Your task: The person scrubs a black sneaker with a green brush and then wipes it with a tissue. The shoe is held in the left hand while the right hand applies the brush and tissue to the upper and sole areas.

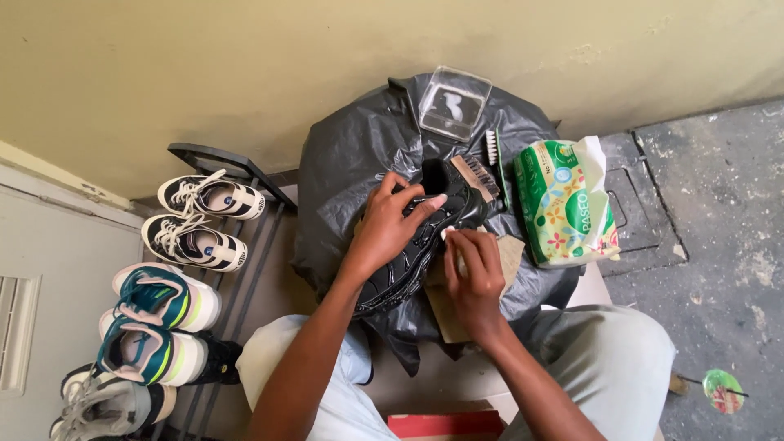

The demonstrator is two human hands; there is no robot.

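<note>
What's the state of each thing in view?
black shoe: gripped, sole turned up
left hand: gripping the shoe
right hand: fingers pinched at the shoe's edge
clear plastic box: open side up
tissue pack: open, a sheet sticking out
brush: lying idle

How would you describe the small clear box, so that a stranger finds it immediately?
Find the black plastic sheet spread over the round stand by the wall. At its far edge, beyond the black shoe, lies the clear square box. Unlike everything nearby, it is transparent, with a white smear inside.
</note>
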